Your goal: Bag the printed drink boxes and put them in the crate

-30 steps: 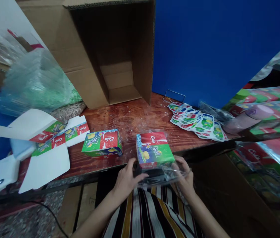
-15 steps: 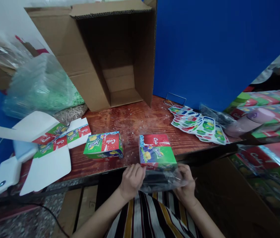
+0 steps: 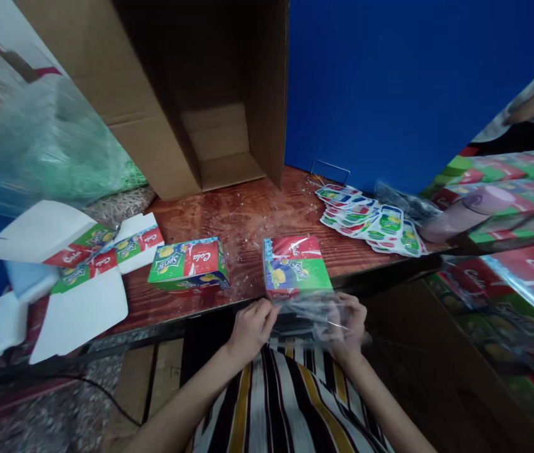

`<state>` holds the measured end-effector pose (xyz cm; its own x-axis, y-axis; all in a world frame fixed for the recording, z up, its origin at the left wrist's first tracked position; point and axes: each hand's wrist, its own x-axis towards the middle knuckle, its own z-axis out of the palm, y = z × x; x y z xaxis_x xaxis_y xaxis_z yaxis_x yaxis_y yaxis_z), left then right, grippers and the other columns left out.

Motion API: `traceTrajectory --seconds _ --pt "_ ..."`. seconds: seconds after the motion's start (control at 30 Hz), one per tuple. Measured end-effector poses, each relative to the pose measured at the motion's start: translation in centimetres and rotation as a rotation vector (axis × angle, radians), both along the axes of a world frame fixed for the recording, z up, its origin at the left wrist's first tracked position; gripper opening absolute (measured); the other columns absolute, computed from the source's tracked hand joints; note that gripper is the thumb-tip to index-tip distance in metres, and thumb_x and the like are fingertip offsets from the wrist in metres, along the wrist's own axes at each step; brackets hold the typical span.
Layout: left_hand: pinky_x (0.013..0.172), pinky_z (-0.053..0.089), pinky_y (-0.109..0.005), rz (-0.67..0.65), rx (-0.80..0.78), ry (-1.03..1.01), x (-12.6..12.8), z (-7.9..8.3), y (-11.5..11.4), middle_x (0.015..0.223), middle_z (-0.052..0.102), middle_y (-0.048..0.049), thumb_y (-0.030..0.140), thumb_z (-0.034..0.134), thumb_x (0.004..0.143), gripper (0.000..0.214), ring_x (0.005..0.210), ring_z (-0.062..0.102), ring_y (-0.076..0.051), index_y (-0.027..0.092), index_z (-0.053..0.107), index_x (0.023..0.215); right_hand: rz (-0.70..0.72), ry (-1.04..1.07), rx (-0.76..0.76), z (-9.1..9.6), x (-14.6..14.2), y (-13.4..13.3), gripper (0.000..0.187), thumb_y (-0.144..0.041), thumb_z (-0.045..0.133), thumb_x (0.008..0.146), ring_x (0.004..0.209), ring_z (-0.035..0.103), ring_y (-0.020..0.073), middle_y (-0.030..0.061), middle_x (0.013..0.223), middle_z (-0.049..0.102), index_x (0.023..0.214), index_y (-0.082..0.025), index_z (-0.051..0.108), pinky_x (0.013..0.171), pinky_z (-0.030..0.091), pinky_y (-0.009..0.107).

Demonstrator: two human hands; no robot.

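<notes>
A small red, green and blue printed box (image 3: 295,273) sits at the near edge of the wooden table (image 3: 248,220). A clear plastic wrapper (image 3: 312,313) stretches from under it toward me. My left hand (image 3: 250,327) is closed, pinching the wrapper's left end. My right hand (image 3: 349,324) is closed on its right end, partly behind the film. A second printed box (image 3: 188,264) lies to the left, untouched.
A large open cardboard carton (image 3: 186,94) lies on its side at the back. Flat unfolded box blanks (image 3: 78,277) lie at left, a bag of green items (image 3: 54,151) behind them. Printed stickers (image 3: 371,220) are spread at right, beside stacked wrapped boxes (image 3: 512,251).
The printed box has gone from being held above the table edge to resting on the table. Both hands have closed on the plastic wrapper and pulled it taut toward me.
</notes>
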<state>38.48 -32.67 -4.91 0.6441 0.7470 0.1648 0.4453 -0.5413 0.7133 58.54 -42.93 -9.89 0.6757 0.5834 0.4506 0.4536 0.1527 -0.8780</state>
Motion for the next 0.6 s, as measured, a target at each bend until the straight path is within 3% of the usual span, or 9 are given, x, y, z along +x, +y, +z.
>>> traceTrajectory --seconds 0.07,0.17,0.3,0.37,0.43,0.53,0.6 --pt "0.064 0.036 -0.026 0.002 -0.020 0.002 -0.6 -0.1 -0.1 0.071 0.061 -0.0015 0.033 0.046 0.096 0.025 0.065 0.056 -0.015 0.022 0.054 0.074 -0.009 0.074 -0.113 -0.8 -0.5 -0.3 0.034 -0.033 0.062 0.086 0.093 0.060 0.0209 0.0070 0.106 0.058 0.114 -0.022 0.048 0.081 0.048 0.036" --pt "0.063 0.036 -0.025 0.021 -0.067 0.019 -1.3 -0.1 -0.3 0.069 0.060 -0.0004 0.035 0.046 0.095 0.028 0.062 0.054 -0.013 0.021 0.054 0.072 0.041 0.184 -0.275 -1.0 -0.9 -0.6 0.026 -0.040 0.059 0.089 0.079 0.061 0.0188 0.0058 0.092 0.064 0.104 -0.019 0.057 0.072 0.050 0.032" --pt "0.065 0.037 -0.026 -0.014 -0.187 0.022 -1.6 -0.5 -0.5 0.068 0.060 -0.0003 0.036 0.051 0.091 0.028 0.065 0.054 -0.014 0.020 0.055 0.068 0.061 0.438 -0.239 0.0 -1.0 -0.8 0.026 -0.046 0.061 0.087 0.068 0.060 0.0176 0.0020 0.076 0.062 0.088 -0.020 0.057 0.062 0.051 0.028" --pt "0.065 0.040 -0.026 0.040 -0.416 -0.040 -1.8 -0.6 -0.5 0.068 0.061 -0.0002 0.042 0.059 0.085 0.024 0.065 0.056 -0.014 0.020 0.058 0.075 0.107 0.557 -0.257 0.4 -1.3 -1.0 0.026 -0.047 0.063 0.086 0.060 0.059 0.0171 0.0009 0.070 0.062 0.087 -0.021 0.056 0.056 0.049 0.027" --pt "0.063 0.045 -0.026 0.104 -0.781 -0.171 -2.1 -0.3 -0.3 0.070 0.064 -0.0015 0.051 0.061 0.081 0.033 0.064 0.059 -0.015 0.019 0.060 0.088 0.220 0.600 -0.308 0.7 -1.9 -1.2 0.027 -0.047 0.062 0.086 0.056 0.058 0.0168 0.0007 0.066 0.061 0.085 -0.021 0.058 0.053 0.048 0.028" --pt "0.059 0.050 -0.030 0.115 -1.334 -0.369 -2.7 1.5 0.0 0.074 0.067 -0.0061 0.072 0.044 0.081 0.062 0.063 0.065 -0.018 0.016 0.061 0.098 0.403 0.505 -0.365 1.4 -3.2 -1.7 0.024 -0.044 0.066 0.084 0.061 0.060 0.0167 0.0011 0.069 0.062 0.084 -0.020 0.062 0.058 0.050 0.028" --pt "0.052 0.050 -0.030 0.074 -1.550 -0.378 -2.9 2.9 0.1 0.071 0.067 -0.0077 0.081 0.037 0.077 0.075 0.060 0.066 -0.020 0.014 0.062 0.098 0.482 0.438 -0.378 2.1 -4.2 -1.9 0.020 -0.039 0.067 0.084 0.064 0.060 0.0155 0.0010 0.073 0.063 0.086 -0.020 0.064 0.061 0.050 0.027"
